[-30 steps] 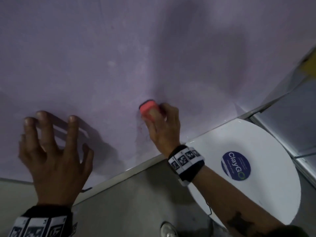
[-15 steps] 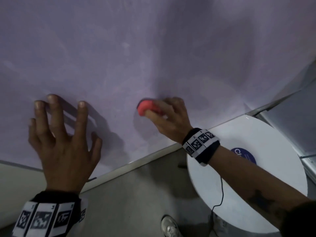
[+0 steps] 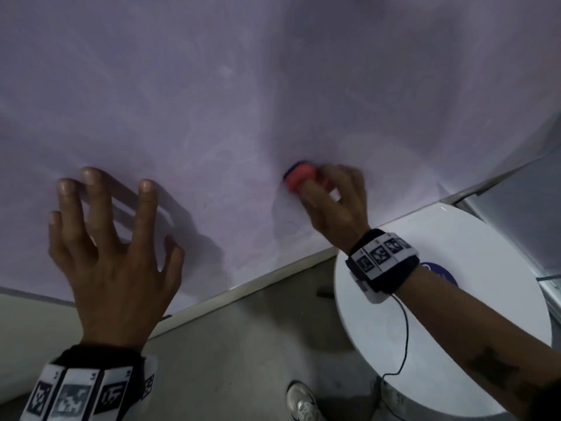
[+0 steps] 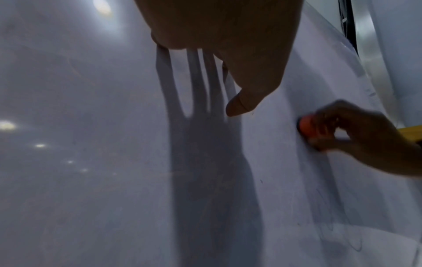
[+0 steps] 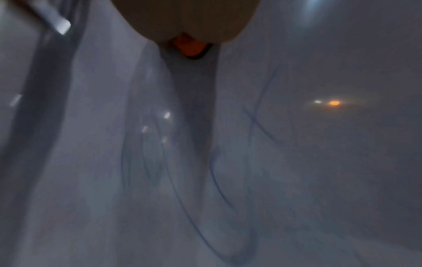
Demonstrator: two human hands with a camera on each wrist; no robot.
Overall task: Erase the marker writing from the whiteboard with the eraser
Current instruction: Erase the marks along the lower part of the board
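Head view: right hand (image 3: 331, 205) grips eraser (image 3: 302, 180) against whiteboard (image 3: 273, 86); left hand (image 3: 112, 253) splayed, fingertips on board, well apart.

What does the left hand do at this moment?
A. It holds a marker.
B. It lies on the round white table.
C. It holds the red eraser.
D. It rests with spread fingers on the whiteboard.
D: the left hand has its fingers spread with the tips on the whiteboard, while the right hand grips the red eraser.

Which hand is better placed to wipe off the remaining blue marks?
Right. The right hand already grips the eraser against the whiteboard; the left hand only braces there with spread fingers.
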